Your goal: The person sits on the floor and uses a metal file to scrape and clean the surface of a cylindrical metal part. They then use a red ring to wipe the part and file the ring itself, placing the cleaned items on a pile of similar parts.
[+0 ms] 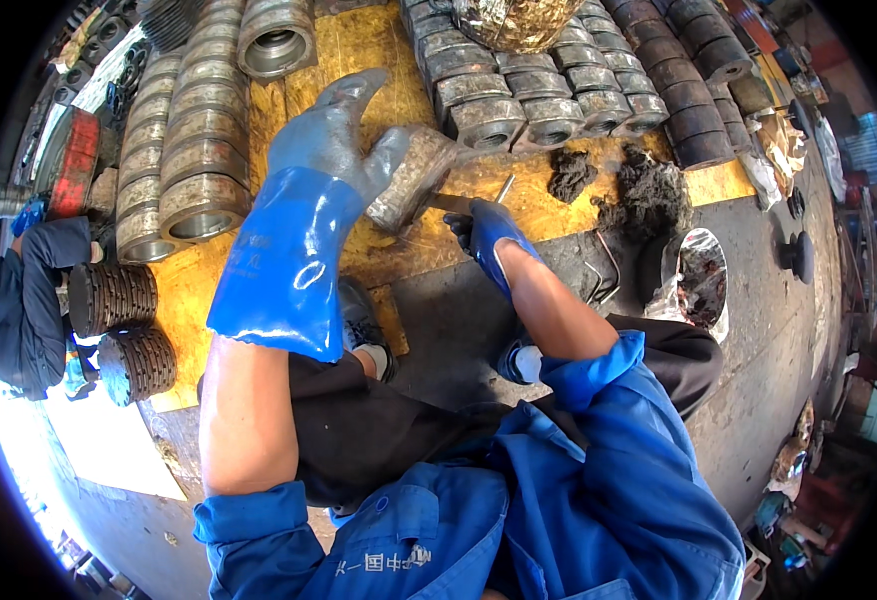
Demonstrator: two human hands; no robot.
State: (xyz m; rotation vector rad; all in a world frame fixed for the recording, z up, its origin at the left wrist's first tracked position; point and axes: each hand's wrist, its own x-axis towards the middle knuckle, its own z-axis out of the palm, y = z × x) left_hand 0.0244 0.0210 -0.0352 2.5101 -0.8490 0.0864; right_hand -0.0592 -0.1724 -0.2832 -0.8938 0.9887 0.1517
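My left hand (pixel 334 135), in a long blue glove with a greyed palm, is open with the fingers stretched forward. Its thumb reaches over the near side of a worn, blocky metal part (pixel 414 175), which lies tilted on the yellow board; whether they touch I cannot tell. In a shorter blue glove, my right hand (pixel 489 235) is closed round a narrow flat metal blade (pixel 449 202), like a file or scraper. The blade's tip meets the right side of the part. My fingers hide its handle end. A thin metal rod (pixel 506 188) shows just beyond this hand.
Rows of cylindrical metal sleeves (pixel 204 160) line the left; stacked metal blocks (pixel 529 110) stand ahead. Dark greasy clumps (pixel 649 190), bent metal rods (pixel 604 270) and a foil-lined tub (pixel 701 280) lie right. Ridged discs (pixel 114 298) and another person's dark-clothed leg (pixel 24 300) are far left.
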